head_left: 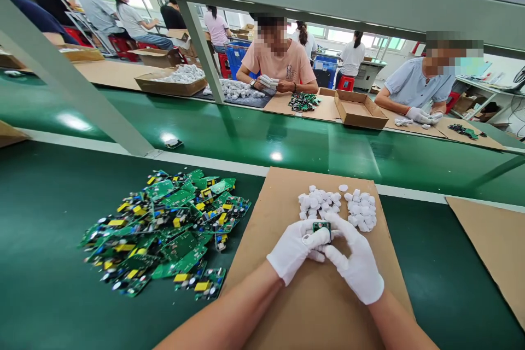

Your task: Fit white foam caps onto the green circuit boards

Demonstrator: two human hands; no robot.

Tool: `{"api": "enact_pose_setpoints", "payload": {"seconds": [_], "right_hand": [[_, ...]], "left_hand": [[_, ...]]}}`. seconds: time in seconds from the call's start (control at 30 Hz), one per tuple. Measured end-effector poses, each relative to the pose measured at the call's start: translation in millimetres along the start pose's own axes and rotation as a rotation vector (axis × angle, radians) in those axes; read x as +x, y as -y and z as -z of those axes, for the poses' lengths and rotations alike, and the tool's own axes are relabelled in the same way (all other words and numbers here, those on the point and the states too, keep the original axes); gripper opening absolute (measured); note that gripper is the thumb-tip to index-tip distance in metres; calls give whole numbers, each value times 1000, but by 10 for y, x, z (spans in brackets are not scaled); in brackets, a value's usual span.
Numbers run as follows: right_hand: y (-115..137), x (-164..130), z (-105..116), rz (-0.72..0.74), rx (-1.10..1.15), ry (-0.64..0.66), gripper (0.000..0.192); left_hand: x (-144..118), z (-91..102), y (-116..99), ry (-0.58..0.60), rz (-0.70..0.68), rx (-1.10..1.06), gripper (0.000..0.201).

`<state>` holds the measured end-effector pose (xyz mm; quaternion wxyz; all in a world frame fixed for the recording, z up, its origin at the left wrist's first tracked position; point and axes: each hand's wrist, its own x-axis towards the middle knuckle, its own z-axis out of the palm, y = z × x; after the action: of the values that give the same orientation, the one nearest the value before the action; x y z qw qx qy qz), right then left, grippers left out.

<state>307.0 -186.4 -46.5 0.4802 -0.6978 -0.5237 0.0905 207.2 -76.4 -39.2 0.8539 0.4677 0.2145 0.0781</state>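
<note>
Both my hands wear white gloves and meet above the brown cardboard sheet. My left hand is closed on a small green circuit board, its thumb lying across the front. My right hand curls in from the other side, with its fingertips against the same circuit board; the exact contact is partly hidden. Just beyond my fingers lie two clusters of small white plastic pieces, a left cluster and a right cluster. One round white piece sits apart between them.
A large heap of green circuit boards with yellow parts covers the mat to the left. Beyond runs a green conveyor belt under a metal frame post. Across it, two people work beside an open cardboard box. Another cardboard sheet lies right.
</note>
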Motion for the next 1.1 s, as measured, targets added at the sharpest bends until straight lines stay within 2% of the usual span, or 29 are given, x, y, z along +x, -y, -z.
{"api": "enact_pose_setpoints", "payload": {"seconds": [0.1,0.2,0.27,0.33,0.4,0.53,0.67,0.7,0.77,0.83,0.87,0.93,1.0,1.1], "right_hand": [[-7,0,-17,-155,100,-17,61],[-8,-2,-44,-292,101,27,55],[-10,-3,-30,-308,131,58,52],[-25,-2,6,-208,133,46,53],[-54,2,38,-37,47,-21,55],[-111,21,14,246,-248,-170,31],[-86,32,-30,378,-315,-221,25],[-67,30,-23,365,-299,-188,25],[-26,19,5,277,-203,-38,27],[-6,0,26,139,-17,105,37],[-9,-11,24,68,79,136,42],[-38,-30,-6,-43,194,116,53],[-80,-39,-51,-131,197,112,59],[-114,-24,-74,-248,194,169,59]], "left_hand": [[-27,-12,-28,-13,3,53,35],[-37,-4,-12,45,1,-25,39],[-31,14,9,68,3,-50,40],[-22,35,28,81,2,-31,37],[-16,50,40,102,0,-20,33],[-25,48,48,135,3,-93,33],[-35,13,43,115,43,-68,36],[-33,6,42,105,46,-46,35],[-24,-2,39,64,42,-23,32],[-15,-3,33,22,33,-13,30],[-11,-2,30,15,27,0,29],[-10,-5,23,18,12,28,28],[-13,-15,20,9,8,43,27],[-20,-24,22,32,53,-22,28]]}}
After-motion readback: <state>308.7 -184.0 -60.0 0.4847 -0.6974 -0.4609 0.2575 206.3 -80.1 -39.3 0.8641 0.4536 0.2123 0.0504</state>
